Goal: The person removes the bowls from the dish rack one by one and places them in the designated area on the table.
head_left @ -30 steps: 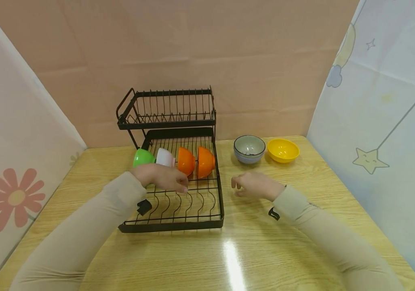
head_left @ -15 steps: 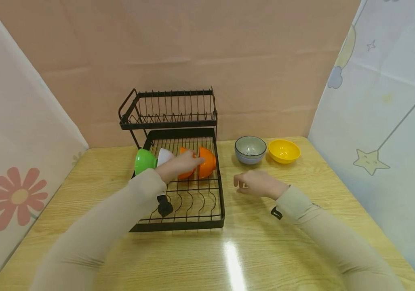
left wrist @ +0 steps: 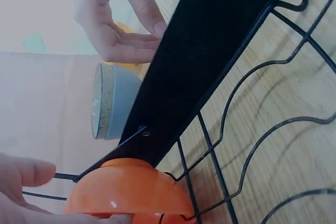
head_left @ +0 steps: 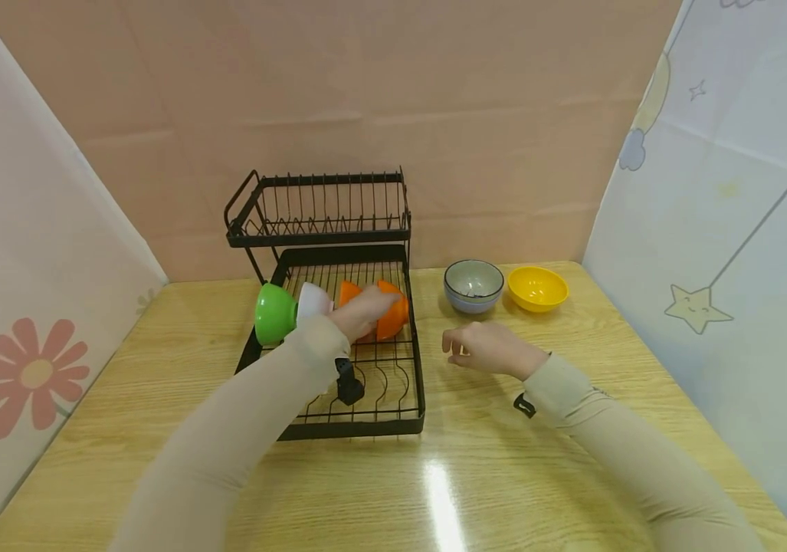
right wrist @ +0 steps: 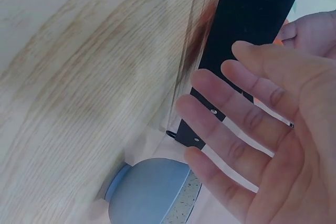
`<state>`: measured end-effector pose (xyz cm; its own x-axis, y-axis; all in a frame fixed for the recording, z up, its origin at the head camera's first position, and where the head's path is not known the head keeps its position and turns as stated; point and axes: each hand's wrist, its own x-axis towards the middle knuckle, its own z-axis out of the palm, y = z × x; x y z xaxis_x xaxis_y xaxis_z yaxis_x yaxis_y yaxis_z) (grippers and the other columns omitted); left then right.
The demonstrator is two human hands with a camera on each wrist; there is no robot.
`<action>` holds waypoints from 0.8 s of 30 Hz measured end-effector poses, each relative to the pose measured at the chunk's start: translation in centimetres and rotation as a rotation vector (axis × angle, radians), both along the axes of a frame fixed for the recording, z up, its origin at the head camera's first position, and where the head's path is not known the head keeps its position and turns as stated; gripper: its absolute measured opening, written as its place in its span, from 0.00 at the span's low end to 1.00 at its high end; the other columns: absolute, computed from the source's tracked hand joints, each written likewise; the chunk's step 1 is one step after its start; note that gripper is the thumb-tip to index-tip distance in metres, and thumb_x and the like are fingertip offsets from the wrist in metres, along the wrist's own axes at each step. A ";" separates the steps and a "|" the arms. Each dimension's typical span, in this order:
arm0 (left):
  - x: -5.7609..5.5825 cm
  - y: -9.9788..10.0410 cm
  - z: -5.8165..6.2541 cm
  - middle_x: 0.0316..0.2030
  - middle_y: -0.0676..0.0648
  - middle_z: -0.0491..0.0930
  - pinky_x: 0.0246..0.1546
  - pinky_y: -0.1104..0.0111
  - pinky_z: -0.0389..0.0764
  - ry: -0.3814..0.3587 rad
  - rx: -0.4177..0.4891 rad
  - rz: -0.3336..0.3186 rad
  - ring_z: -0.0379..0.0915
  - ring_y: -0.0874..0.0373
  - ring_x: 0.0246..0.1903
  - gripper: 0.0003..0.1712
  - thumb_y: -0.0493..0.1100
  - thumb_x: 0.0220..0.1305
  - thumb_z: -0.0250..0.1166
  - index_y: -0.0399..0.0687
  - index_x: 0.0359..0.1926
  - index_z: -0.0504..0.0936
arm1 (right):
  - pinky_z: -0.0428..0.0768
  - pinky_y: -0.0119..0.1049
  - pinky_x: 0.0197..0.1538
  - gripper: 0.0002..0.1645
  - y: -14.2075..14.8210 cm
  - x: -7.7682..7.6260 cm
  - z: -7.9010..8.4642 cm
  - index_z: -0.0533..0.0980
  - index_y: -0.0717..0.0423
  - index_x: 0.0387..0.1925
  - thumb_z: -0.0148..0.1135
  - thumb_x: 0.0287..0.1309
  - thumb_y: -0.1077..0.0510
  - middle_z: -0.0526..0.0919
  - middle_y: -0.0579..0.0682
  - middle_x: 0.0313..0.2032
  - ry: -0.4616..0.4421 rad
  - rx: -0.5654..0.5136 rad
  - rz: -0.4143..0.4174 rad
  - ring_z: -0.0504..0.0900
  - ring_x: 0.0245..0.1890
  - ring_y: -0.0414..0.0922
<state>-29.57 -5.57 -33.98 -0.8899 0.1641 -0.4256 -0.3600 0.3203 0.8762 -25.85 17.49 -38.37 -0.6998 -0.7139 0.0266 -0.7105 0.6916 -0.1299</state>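
Observation:
In the head view my left hand [head_left: 364,308] reaches over two orange bowls on the black wire dish rack. At the rightmost orange bowl [left wrist: 126,187], the left wrist view shows fingers along the rim and the thumb apart from the wall. The other orange bowl [head_left: 348,293] is partly hidden by this hand. Left of them, a white bowl [head_left: 313,300] and a green bowl [head_left: 274,314] stand on edge in the dish rack [head_left: 352,428]. Holding nothing, my right hand [right wrist: 262,114] hovers right of the rack, its fingers loosely bent and spread.
At the back right, a grey speckled bowl [head_left: 473,277] sits nested in a blue bowl [head_left: 473,304]. A yellow bowl [head_left: 538,290] stands beside them on the wooden table [head_left: 503,475]. The rack's upper tier [head_left: 320,239] rises behind the row of bowls.
My left hand has moved right and up from in front of the white bowl to the rightmost orange bowl. The right hand has barely moved, and the bowls stay in place.

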 end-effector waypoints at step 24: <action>-1.1 0.5 -1.7 0.70 0.38 0.56 0.63 0.56 0.67 0.014 0.123 0.157 0.59 0.45 0.66 0.36 0.34 0.71 0.52 0.39 0.75 0.48 | 0.80 0.34 0.32 0.06 0.0 -0.1 -0.3 0.79 0.50 0.37 0.65 0.59 0.55 0.85 0.42 0.31 0.003 0.007 -0.008 0.81 0.28 0.37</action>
